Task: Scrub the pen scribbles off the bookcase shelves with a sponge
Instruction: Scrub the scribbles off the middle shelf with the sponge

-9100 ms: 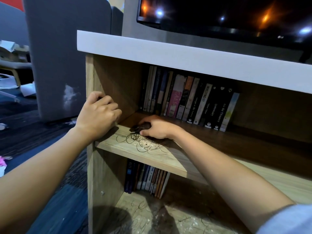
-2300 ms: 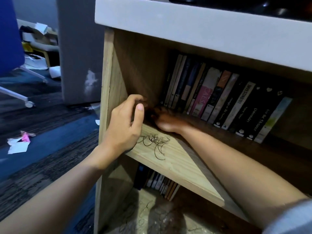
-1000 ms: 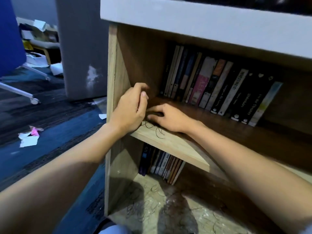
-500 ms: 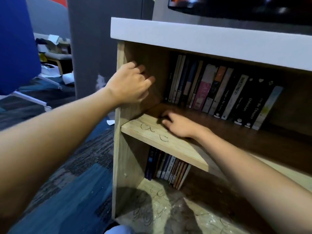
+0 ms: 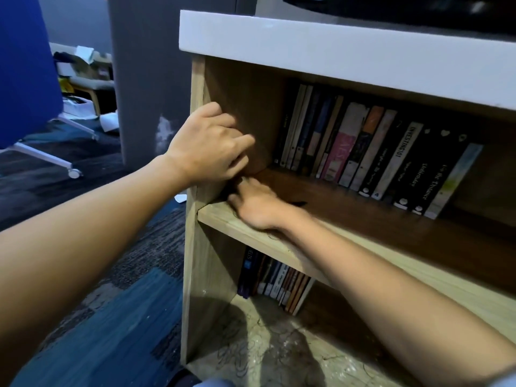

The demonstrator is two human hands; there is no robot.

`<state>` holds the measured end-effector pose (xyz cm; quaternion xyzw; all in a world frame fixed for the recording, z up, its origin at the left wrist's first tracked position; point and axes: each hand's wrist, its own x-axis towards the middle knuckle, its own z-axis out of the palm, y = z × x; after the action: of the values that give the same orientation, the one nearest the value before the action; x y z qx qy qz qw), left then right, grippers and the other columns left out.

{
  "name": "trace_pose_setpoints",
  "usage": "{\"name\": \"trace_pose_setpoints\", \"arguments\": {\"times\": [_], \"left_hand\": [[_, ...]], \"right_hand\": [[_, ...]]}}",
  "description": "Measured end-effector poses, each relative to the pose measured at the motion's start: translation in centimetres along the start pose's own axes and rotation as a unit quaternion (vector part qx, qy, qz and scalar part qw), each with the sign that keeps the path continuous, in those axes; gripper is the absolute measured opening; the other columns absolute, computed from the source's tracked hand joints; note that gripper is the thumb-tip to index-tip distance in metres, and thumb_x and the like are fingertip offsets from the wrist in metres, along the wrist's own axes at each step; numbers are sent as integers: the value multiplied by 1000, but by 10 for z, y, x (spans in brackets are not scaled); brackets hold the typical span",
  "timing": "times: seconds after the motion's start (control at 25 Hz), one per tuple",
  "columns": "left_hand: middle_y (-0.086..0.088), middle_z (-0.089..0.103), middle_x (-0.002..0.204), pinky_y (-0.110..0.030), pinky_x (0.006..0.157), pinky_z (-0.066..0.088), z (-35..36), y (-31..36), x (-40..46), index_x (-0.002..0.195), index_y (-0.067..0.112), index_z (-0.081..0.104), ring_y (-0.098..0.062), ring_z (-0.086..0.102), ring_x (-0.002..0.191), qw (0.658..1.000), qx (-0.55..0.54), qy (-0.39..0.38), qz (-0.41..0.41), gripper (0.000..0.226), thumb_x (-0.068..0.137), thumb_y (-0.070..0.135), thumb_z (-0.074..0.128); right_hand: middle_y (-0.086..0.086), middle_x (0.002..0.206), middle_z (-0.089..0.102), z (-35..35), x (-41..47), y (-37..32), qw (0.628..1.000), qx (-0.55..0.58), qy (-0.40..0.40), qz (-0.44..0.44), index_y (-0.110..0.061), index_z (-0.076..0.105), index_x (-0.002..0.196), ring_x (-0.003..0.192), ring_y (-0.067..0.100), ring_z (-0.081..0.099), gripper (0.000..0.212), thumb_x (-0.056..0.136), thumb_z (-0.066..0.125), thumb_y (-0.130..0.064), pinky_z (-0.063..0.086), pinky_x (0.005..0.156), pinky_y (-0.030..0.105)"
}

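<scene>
In the head view, the left side panel [image 5: 195, 129] of the bookcase is gripped by the left hand [image 5: 208, 148], fingers curled around its front edge. The right hand [image 5: 255, 203] is pressed palm-down into the left corner of the middle shelf [image 5: 251, 236]; whether the sponge is held beneath it cannot be told. A row of books [image 5: 363, 152] is seen behind. The bottom shelf [image 5: 251, 356] is covered with pen scribbles [image 5: 237, 356].
</scene>
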<state>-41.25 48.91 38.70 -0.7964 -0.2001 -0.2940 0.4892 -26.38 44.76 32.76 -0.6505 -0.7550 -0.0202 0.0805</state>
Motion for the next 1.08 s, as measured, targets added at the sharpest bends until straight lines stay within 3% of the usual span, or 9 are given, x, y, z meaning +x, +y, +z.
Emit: {"name": "trace_pose_setpoints", "arguments": {"times": [0.16, 0.28, 0.4, 0.56, 0.72, 0.84, 0.96, 1.08], "left_hand": [[-4, 67, 67, -38, 73, 29, 3, 0, 0, 77, 14, 60, -27, 59, 71, 1000, -8, 10, 7, 33, 91, 34, 38], [-3, 66, 65, -38, 73, 29, 4, -1, -1, 76, 14, 59, -26, 59, 70, 1000, 2, 16, 3, 34, 92, 34, 38], [-4, 67, 66, -38, 73, 29, 3, 1, 0, 76, 14, 60, -26, 59, 70, 1000, -1, 18, -1, 35, 92, 34, 37], [-5, 67, 66, -38, 73, 30, 1, 0, -1, 76, 13, 61, -27, 60, 70, 1000, -13, 11, -3, 37, 92, 35, 35], [-5, 68, 66, -38, 73, 30, 0, 1, 1, 78, 13, 64, -27, 61, 70, 1000, -20, 16, -1, 41, 93, 35, 33], [-3, 68, 66, -37, 74, 31, 1, 1, 0, 81, 14, 64, -25, 61, 71, 1000, -24, 10, -1, 38, 94, 35, 35], [-2, 67, 65, -37, 74, 30, -2, 1, 0, 80, 15, 64, -24, 61, 70, 1000, -26, 4, -6, 40, 93, 36, 33], [-3, 67, 65, -37, 74, 31, -4, 3, 0, 79, 14, 64, -25, 61, 69, 999, -33, -16, -8, 43, 92, 37, 31]], "right_hand": [[14, 126, 45, -8, -35, 7, 994, 41, -22, -101, -11, 45, 122, 120, 27, 39, 32, 102, 37, -34, 32, 102, 40], [16, 128, 53, -18, -26, 46, 998, 54, -31, 5, -14, 47, 116, 119, 29, 47, 29, 103, 33, -36, 33, 94, 31], [19, 140, 45, -14, 0, 23, 997, -13, -45, 57, -8, 43, 131, 127, 33, 43, 40, 103, 29, -34, 34, 98, 34], [18, 136, 40, -4, -12, -21, 999, -47, -11, -10, -8, 41, 132, 127, 36, 36, 44, 101, 32, -38, 31, 102, 44], [11, 119, 48, -16, -57, 20, 997, 17, -9, -78, -14, 44, 118, 111, 26, 44, 32, 100, 38, -40, 36, 95, 41], [10, 116, 53, -21, -65, 79, 998, 39, -7, 42, -21, 44, 111, 110, 27, 50, 30, 98, 37, -48, 39, 93, 38], [18, 136, 43, -14, -40, 81, 985, -26, 12, 172, -17, 40, 128, 125, 37, 41, 42, 99, 32, -45, 34, 105, 48], [18, 136, 44, -3, -26, 29, 994, -12, 10, 104, -12, 41, 129, 124, 37, 40, 40, 100, 32, -37, 33, 105, 47]]}}
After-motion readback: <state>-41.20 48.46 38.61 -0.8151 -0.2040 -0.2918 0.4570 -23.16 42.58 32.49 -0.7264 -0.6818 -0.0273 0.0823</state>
